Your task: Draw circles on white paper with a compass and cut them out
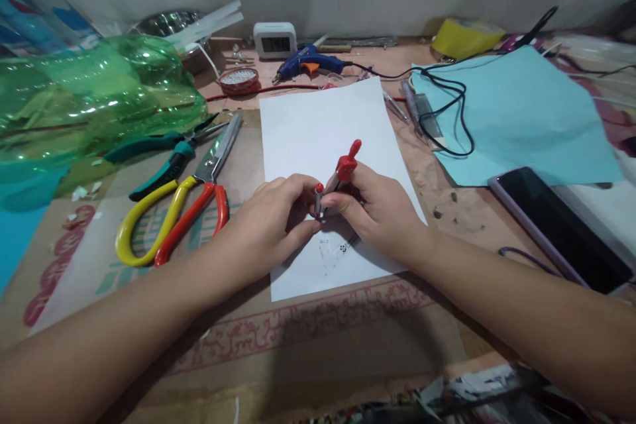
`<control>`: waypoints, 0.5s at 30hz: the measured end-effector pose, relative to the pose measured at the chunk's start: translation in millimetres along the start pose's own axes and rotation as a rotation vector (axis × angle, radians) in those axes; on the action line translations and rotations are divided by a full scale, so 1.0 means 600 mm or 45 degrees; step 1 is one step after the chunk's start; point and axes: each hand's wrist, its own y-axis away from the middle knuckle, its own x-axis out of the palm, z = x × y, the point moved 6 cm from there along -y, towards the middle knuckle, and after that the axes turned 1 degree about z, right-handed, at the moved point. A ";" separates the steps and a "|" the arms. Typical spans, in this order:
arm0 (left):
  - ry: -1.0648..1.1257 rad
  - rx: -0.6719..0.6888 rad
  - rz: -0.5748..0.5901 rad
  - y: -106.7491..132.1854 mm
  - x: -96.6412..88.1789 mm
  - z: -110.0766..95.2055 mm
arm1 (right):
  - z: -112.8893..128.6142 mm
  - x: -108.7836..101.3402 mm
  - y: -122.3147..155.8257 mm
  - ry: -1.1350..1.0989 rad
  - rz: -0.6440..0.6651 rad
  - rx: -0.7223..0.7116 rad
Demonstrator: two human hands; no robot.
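Observation:
A drawing compass [342, 171] with a red head and grey legs is held tilted over a white sheet of paper [318, 126]. My right hand [382, 209] pinches it just below the head. The fingers of my left hand [278, 215] close around a short grey, red-topped part at the compass's lower end. Between the fingertips the points are mostly hidden, so whether they touch the paper cannot be made out. Faint pencil marks and a small dark printed figure show on the sheet just below the hands.
Left lie yellow-and-red-handled scissors [213, 162], green-handled pliers [173, 152] and a green plastic bottle [99, 93]. Behind are a blue glue gun [313, 61] and a white clock [275, 40]. At right are blue paper [527, 119], a black cable [464, 119] and a phone [561, 225].

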 end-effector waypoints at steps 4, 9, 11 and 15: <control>-0.005 -0.008 0.002 0.001 -0.001 0.002 | -0.002 0.003 -0.002 -0.007 0.007 0.023; -0.007 -0.038 0.009 0.002 0.001 0.002 | 0.000 0.002 -0.002 -0.010 0.005 0.024; -0.011 -0.046 0.010 0.001 0.002 0.002 | 0.002 0.001 -0.002 0.001 -0.004 0.011; -0.016 -0.034 0.004 -0.002 0.002 -0.001 | 0.001 0.002 -0.003 0.015 -0.002 0.011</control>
